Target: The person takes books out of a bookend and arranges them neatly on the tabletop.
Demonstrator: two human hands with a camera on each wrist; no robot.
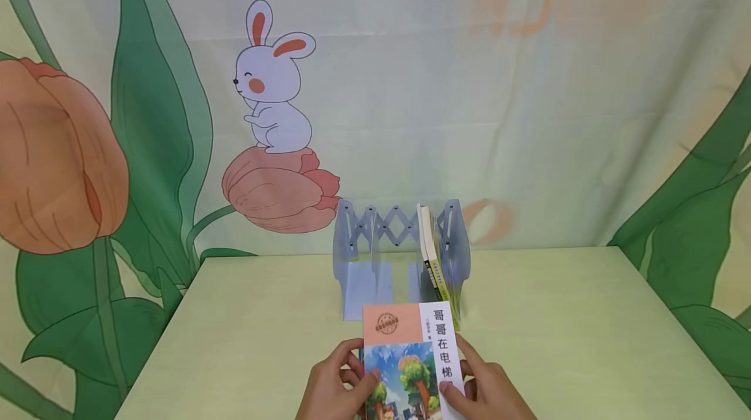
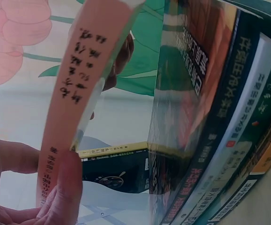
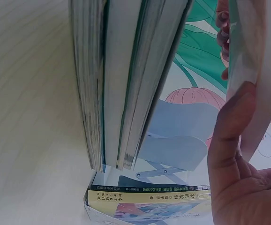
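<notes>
Both hands hold a paperback book (image 1: 399, 325) with a pink and white cover and a picture of trees, one hand at each side edge. My left hand (image 1: 337, 381) pinches its left edge, thumb on the cover; in the left wrist view that thumb and fingers (image 2: 67, 187) grip the pink spine. My right hand (image 1: 489, 384) pinches the opposite edge, its thumb also on the cover. In the wrist views the held book is apart from a stack of several books (image 2: 220, 122), whose page edges (image 3: 126, 89) face the right wrist camera.
Behind the held book stands a light blue expandable book rack (image 1: 366, 293) with crossed bars at its back. A few thin books (image 1: 431, 244) lean in its right section. The pale green table (image 1: 246, 335) meets a printed curtain (image 1: 399, 113) at the back.
</notes>
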